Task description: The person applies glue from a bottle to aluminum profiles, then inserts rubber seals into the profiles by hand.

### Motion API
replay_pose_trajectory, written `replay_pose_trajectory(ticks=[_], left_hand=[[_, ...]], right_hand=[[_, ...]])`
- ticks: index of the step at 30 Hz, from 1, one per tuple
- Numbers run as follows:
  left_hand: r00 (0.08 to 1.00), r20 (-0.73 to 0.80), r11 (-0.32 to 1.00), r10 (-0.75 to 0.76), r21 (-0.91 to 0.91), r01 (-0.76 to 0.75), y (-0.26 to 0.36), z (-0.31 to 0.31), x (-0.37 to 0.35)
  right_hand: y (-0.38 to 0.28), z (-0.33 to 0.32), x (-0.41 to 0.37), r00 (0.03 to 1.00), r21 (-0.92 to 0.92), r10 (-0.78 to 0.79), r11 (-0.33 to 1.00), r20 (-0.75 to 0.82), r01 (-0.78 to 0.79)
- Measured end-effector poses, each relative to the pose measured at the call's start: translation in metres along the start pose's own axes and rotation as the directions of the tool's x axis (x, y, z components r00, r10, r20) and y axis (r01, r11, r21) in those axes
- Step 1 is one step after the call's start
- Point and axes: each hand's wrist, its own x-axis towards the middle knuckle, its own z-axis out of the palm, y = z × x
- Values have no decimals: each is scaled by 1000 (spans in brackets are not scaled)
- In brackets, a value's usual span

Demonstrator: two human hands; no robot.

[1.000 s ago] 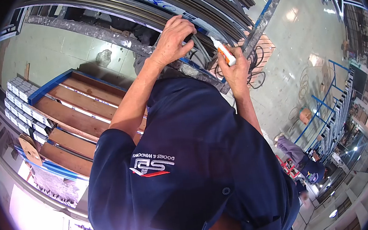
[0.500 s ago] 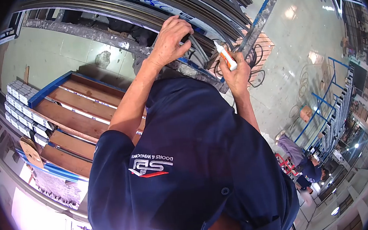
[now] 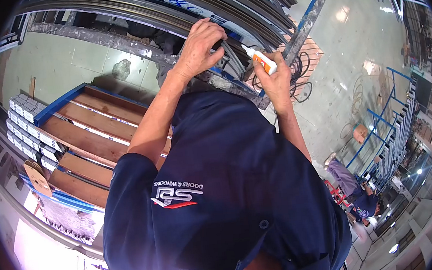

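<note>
In my right hand is a small white glue bottle with an orange label, its narrow nozzle tilted up and left toward the profile ends. My left hand lies over the near edge of the stacked long dark profiles. Its fingers curl down around a dark profile, with the thumb a little apart below. The fingertips and the part they grip are partly hidden. White film with blue handwriting covers some of the profiles.
A worn metal rack beam runs before me. Black cables lie coiled at the right by a blue rack bar. To my left stands a blue-framed cart with wooden slats. Another person is bent over farther right.
My right hand has shifted slightly left and tipped the glue bottle further over, with its nozzle now nearer the profiles. My left hand stays in place.
</note>
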Motion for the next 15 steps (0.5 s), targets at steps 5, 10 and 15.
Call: replay_pose_trajectory(ticks=[5,10,15], left_hand=[[1000,-5,1000,0,4,0,-1,2,0],[1000,-8,1000,-3,-3,3,-2,2,-1],[1000,-7,1000,-3,-2,3,-2,2,0]], right_hand=[[2,-2,7,999,-33,22,999,39,-21],[-3,-9,9,999,-64,28,998,45,-25],[-2,-15,4,996,-27,65,998,55,-64]])
